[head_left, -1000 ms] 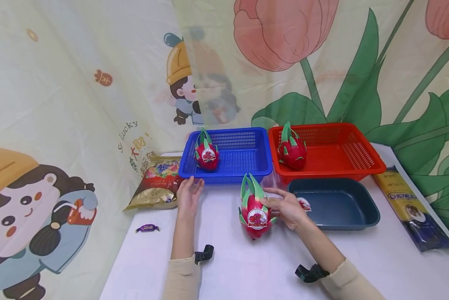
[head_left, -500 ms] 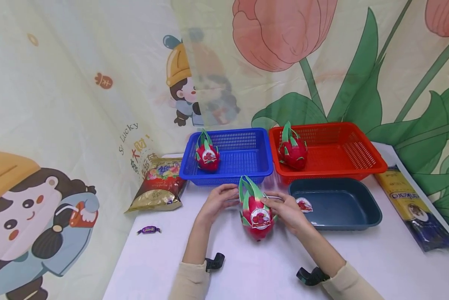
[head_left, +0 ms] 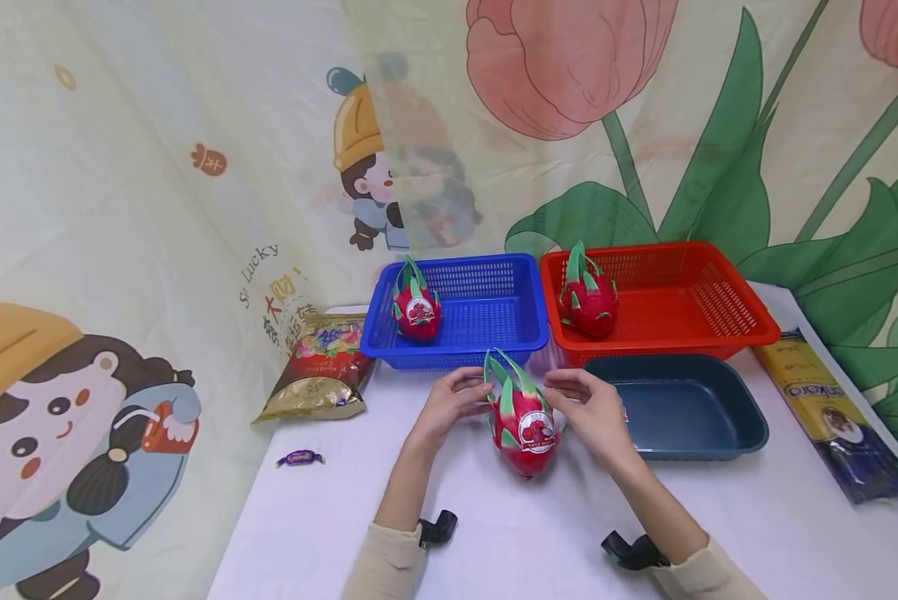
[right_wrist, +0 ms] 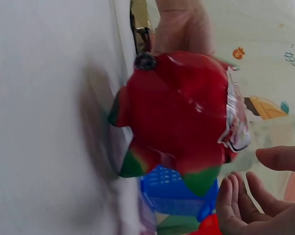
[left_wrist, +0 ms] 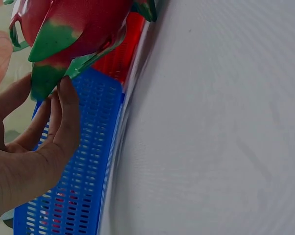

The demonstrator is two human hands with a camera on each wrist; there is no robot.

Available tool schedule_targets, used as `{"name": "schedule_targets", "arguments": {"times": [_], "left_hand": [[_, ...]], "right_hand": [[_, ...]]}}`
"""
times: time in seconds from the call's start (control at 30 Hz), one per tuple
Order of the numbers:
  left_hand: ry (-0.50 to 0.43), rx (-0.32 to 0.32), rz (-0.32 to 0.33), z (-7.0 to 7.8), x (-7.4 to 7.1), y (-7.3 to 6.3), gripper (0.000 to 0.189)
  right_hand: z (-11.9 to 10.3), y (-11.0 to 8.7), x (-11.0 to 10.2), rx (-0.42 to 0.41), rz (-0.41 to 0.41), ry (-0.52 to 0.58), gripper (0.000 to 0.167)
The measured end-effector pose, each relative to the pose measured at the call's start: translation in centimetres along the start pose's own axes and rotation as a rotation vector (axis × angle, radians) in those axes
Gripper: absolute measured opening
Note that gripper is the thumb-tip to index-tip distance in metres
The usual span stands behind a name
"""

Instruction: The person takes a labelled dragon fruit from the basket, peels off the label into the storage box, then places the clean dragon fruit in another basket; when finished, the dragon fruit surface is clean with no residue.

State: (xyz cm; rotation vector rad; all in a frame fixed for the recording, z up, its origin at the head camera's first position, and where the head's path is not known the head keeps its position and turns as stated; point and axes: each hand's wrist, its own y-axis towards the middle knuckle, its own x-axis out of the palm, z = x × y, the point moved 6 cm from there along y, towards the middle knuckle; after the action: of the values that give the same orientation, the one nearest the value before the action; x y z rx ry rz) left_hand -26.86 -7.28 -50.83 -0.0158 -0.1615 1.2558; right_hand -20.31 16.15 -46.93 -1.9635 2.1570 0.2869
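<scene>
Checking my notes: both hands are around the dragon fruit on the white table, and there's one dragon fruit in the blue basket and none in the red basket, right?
Not quite. The head view shows the red basket also holds a dragon fruit. The rest stands: both hands flank the front dragon fruit, and the blue basket holds one.

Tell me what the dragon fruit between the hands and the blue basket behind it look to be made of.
Dragon fruit: probably a plastic replica; glossy red skin, stiff flat green scales, round sticker. Blue basket: moulded plastic, slotted mesh walls, slight sheen.
</scene>
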Motion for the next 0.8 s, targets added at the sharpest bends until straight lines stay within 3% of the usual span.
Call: {"name": "schedule_targets", "arguments": {"times": [0.17,0.5,0.63,0.8], "left_hand": [[0.013,0.001,0.026,0.1,0.1,-0.2,0.045],[0.033,0.101,0.112,1.5,-0.7,-0.4,0.036],[0.064,0.161,0.054,2.4,-0.1,-0.8,0.036],[0.121,0.175,-0.051,3.0,1.2,-1.5,0.041]], "right_hand": [[-0.1,-0.7,-1.0,-0.021,-0.060,-0.027,0.037],[0.2,-1.3,-1.5,0.024,-0.164,0.012,0.042],[0.0,-1.4,-1.6,0.025,-0.166,-0.006,0.044],[-0.2,-1.4,-1.6,0.017,-0.183,-0.015,0.043]]}}
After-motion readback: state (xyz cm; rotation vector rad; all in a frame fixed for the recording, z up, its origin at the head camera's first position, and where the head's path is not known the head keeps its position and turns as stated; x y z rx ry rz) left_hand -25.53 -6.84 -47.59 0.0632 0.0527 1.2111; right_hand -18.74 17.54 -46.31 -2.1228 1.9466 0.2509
